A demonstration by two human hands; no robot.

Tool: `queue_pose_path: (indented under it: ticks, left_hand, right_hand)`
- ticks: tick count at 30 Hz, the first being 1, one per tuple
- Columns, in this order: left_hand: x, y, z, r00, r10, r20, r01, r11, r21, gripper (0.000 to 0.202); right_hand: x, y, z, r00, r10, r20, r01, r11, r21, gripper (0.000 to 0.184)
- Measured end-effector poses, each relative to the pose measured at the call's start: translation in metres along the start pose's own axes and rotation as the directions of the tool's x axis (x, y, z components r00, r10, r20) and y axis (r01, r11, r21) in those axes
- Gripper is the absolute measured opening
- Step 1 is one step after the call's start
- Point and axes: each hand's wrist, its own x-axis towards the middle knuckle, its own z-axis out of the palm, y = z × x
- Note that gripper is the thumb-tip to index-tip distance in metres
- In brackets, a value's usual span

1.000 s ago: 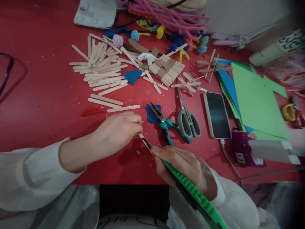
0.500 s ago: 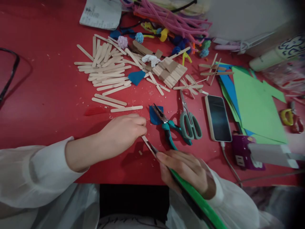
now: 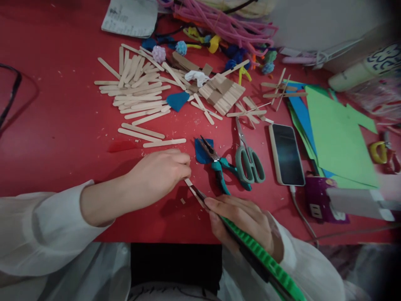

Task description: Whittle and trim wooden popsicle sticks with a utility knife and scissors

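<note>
My left hand is closed in a pinch on one end of a wooden craft stick, held slanted above the red table. My right hand is wrapped round a utility knife with a ridged green and black handle. Its dark blade lies along the stick, just ahead of my right fingertips, which hide part of both. A small wood chip rests below the stick. Beyond the hands lie teal-handled pliers, jaws on a blue scrap, with grey-green scissors to their right.
A heap of craft sticks spreads behind my left hand, beside a joined stick panel. To the right are a phone on a cable and green paper sheets. Pink pipe cleaners lie at the back.
The knife's handle has rolled a little, so its ridged edge shows now. Both hands keep nearly the same place, and the whole view has shifted slightly.
</note>
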Motion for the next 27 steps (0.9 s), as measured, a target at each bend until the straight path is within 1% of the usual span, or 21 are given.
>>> queue_pose_path:
  ticks: [3, 5, 11, 13, 16, 19, 21, 22, 25, 27]
  left_hand:
    - [0.000, 0.000, 0.000, 1.000, -0.001, 0.001, 0.001, 1.000, -0.005, 0.026]
    - [0.000, 0.000, 0.000, 1.000, 0.005, -0.004, -0.005, 1.000, 0.000, 0.026]
    - [0.001, 0.001, -0.001, 0.999, -0.011, 0.030, 0.011, 1.000, 0.010, 0.022]
    - [0.001, 0.001, -0.001, 1.000, -0.006, 0.028, 0.006, 1.000, 0.011, 0.024]
    - [0.001, 0.000, -0.001, 1.000, 0.013, 0.010, -0.013, 1.000, 0.004, 0.025]
    - [0.001, 0.000, 0.000, 1.000, 0.026, -0.001, -0.026, 1.000, -0.005, 0.025]
    - [0.001, 0.000, -0.001, 1.000, 0.022, 0.008, -0.022, 1.000, -0.005, 0.025]
    - [0.001, 0.000, -0.001, 1.000, 0.018, 0.017, -0.018, 1.000, -0.004, 0.025]
    - [0.002, 0.000, -0.001, 0.999, -0.001, 0.045, 0.000, 1.000, 0.013, 0.023]
    - [0.002, 0.000, 0.000, 0.999, 0.000, 0.047, -0.002, 1.000, 0.024, 0.022]
  right_hand:
    - [0.000, -0.001, 0.000, 1.000, -0.003, -0.012, 0.002, 1.000, -0.023, 0.028]
    - [0.002, -0.002, -0.001, 1.000, -0.019, 0.001, 0.019, 0.998, -0.052, 0.026]
    - [0.009, -0.001, -0.005, 0.993, -0.078, 0.084, 0.082, 0.995, -0.048, 0.027]
    - [0.013, 0.000, -0.007, 0.988, -0.112, 0.107, 0.115, 0.993, -0.018, 0.026]
    - [0.020, -0.001, -0.008, 0.980, -0.127, 0.154, 0.129, 0.992, 0.000, 0.029]
    - [0.025, -0.001, -0.008, 0.980, -0.138, 0.141, 0.144, 0.989, -0.029, 0.030]
    - [0.023, -0.001, -0.006, 0.982, -0.140, 0.126, 0.145, 0.989, -0.028, 0.029]
    - [0.020, 0.000, -0.005, 0.984, -0.125, 0.125, 0.129, 0.991, -0.026, 0.029]
    - [0.008, 0.002, -0.003, 0.998, -0.037, 0.059, 0.038, 0.999, -0.023, 0.029]
    - [-0.001, 0.003, -0.003, 0.999, -0.025, 0.024, 0.026, 0.999, -0.044, 0.033]
